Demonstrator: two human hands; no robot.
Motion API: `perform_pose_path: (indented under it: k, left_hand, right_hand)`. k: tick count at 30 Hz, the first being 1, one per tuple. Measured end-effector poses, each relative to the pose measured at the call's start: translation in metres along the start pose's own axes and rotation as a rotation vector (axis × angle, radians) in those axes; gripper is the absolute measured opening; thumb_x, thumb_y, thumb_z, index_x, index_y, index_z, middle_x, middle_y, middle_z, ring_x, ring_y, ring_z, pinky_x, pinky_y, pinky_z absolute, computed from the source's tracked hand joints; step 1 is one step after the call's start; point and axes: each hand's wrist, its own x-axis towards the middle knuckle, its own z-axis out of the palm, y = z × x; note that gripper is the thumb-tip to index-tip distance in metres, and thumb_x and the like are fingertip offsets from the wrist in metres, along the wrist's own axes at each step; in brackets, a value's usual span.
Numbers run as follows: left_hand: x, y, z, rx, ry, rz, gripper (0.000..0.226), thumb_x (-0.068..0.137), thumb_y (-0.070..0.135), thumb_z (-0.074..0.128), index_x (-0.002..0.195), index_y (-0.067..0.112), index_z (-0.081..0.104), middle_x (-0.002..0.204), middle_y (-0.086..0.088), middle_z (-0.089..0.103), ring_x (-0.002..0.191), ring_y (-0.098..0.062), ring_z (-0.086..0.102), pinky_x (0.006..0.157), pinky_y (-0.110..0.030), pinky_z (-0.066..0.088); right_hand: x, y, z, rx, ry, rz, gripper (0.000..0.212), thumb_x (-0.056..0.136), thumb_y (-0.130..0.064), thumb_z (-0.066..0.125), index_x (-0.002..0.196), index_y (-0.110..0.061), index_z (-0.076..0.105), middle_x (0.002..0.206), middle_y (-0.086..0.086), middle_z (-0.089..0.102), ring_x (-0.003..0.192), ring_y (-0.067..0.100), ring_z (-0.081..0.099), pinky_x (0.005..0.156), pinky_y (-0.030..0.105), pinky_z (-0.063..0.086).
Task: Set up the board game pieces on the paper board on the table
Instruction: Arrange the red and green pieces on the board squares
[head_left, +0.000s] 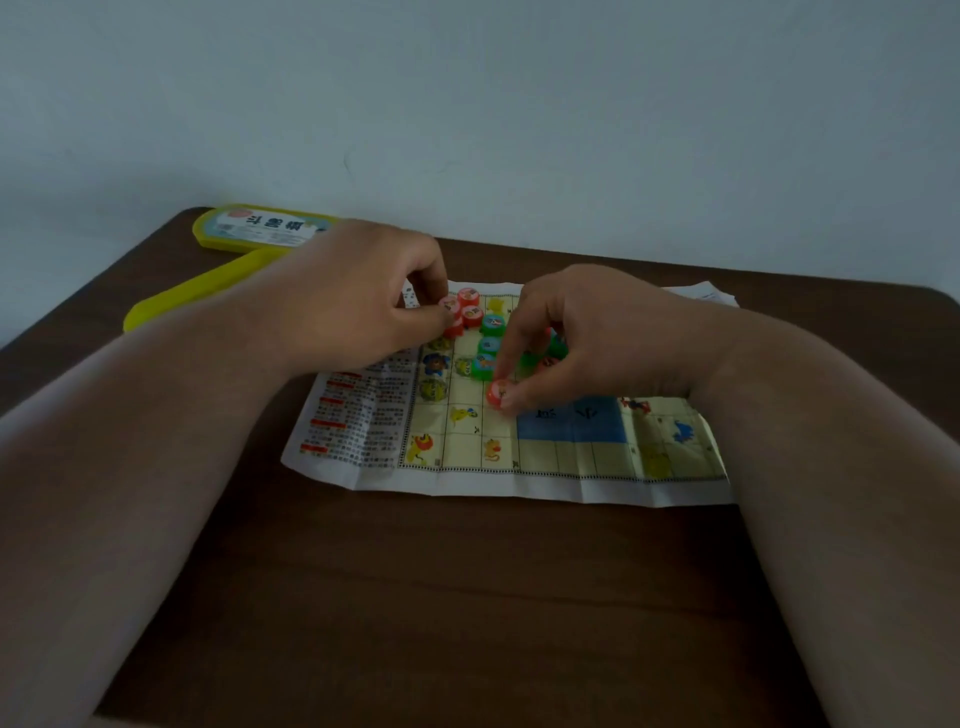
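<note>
Head view, table (467, 597): dark brown wood, carrying everything listed.
Paper board (571, 452): laid flat mid-table, creased, rules printed at its left end.
Yellow case (260, 228): at the far left corner, its lid (197, 296) just beside it.
Left hand (358, 296): fingers pinched on a red piece (451, 312) among the red cluster.
Right hand (587, 338): fingers pinched on a red piece (500, 392) set on the board; green pieces (488, 345) between the hands.

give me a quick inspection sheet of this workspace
surface: dark brown wooden table, bare near edge
job's things: creased paper game board lying flat; round red and green plastic pieces clustered mid-board
clutter: yellow plastic case and its yellow lid, far left
grippers: left hand pinching a red piece; right hand pinching another red piece
cables: nothing seen
surroundings: plain pale wall
</note>
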Motion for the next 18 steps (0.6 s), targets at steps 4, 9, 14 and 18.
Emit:
perform_pose_path:
  k: [4,9,14,18]
  left_hand:
    - [0.001,0.000,-0.002,-0.026,-0.004,0.007,0.017,0.091,0.051,0.072,0.097,0.035,0.070,0.084,0.019,0.062,0.070,0.002,0.061,0.058,-0.022,0.040]
    - [0.001,0.000,-0.004,-0.145,-0.025,0.035,0.017,0.086,0.048,0.077,0.092,0.033,0.073,0.103,0.012,0.065,0.086,-0.003,0.069,0.075,-0.039,0.059]
    - [-0.002,0.001,-0.005,-0.245,-0.115,0.002,0.019,0.081,0.051,0.081,0.091,0.037,0.073,0.089,0.011,0.075,0.070,-0.008,0.076,0.063,-0.034,0.061]
    - [-0.002,0.000,-0.006,-0.185,-0.153,0.024,0.024,0.075,0.060,0.080,0.091,0.042,0.076,0.108,0.022,0.065,0.082,0.000,0.071,0.067,-0.034,0.062]
  right_hand:
    - [0.000,0.004,-0.004,0.247,0.263,0.002,0.024,0.089,-0.053,0.075,0.093,-0.029,0.075,0.082,0.000,0.070,0.066,0.003,0.058,0.062,0.024,0.049]
    - [0.006,0.021,-0.006,0.136,0.403,0.161,0.014,0.100,-0.039,0.067,0.095,-0.027,0.072,0.086,-0.012,0.067,0.071,0.000,0.057,0.060,0.018,0.041]
    - [0.009,0.026,-0.001,-0.060,0.346,0.206,0.013,0.102,-0.036,0.062,0.104,-0.031,0.073,0.098,-0.017,0.064,0.091,0.003,0.059,0.069,0.020,0.045]
    - [0.009,0.025,0.000,-0.105,0.336,0.192,0.013,0.103,-0.037,0.061,0.106,-0.032,0.072,0.097,-0.015,0.064,0.091,0.006,0.060,0.069,0.022,0.045]
